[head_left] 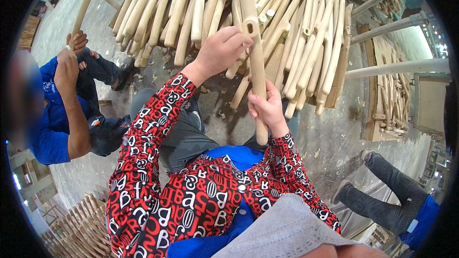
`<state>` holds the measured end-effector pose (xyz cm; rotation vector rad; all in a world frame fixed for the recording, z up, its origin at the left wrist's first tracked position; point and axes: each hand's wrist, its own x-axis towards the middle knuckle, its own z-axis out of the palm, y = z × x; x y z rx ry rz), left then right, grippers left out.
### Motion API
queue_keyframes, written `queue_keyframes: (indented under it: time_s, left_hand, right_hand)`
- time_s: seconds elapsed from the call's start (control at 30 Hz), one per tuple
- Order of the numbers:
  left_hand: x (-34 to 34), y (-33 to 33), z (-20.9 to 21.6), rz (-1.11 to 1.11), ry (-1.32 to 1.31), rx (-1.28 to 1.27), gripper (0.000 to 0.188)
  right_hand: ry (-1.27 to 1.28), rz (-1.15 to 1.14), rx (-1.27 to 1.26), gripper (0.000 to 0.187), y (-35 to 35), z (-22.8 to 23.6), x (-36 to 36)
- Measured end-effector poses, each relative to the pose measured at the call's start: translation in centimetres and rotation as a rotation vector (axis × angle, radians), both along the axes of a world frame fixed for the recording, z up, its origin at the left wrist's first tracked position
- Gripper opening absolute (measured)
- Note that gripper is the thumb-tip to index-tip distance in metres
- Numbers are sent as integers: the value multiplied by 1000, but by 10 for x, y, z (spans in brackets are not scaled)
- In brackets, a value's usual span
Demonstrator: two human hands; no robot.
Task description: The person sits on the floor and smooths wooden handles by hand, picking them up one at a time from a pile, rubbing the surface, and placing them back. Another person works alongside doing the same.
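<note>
A long, pale wooden furniture leg point(258, 67) slants upright in front of me, its rounded lower end near my lap. An oval slot is cut into its face about midway. My right hand point(270, 107) is closed around the lower part, thumb across the front. My left hand point(222, 48) has its fingers curled against the left side of the leg, just below the slot; whatever those fingers hold, if anything, is hidden. Beyond both hands lies a big stack of similar wooden legs point(186, 14), several with slots or pegged ends.
At left, a seated person in blue point(62, 95) holds a curved wooden piece point(88, 2). Another person's dark-trousered legs point(373, 205) are at right. Pale rails point(397, 69) cross the right side, near a stack of thin wooden parts point(394, 98). More wooden pieces point(81, 227) lie lower left.
</note>
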<state>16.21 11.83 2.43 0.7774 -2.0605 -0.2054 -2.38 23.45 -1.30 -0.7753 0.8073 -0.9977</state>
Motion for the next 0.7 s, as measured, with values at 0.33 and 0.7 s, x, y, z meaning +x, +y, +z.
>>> queue_keyframes:
  time_s: [0.33,0.7]
  left_hand:
    - [8,-8,0,42,413,415,9]
    - [1,-4,15,30,118,287,21]
  right_hand:
    - [-763,144,167,46,-2,4,-23]
    - [-657,256,253,50,18,-3,-24]
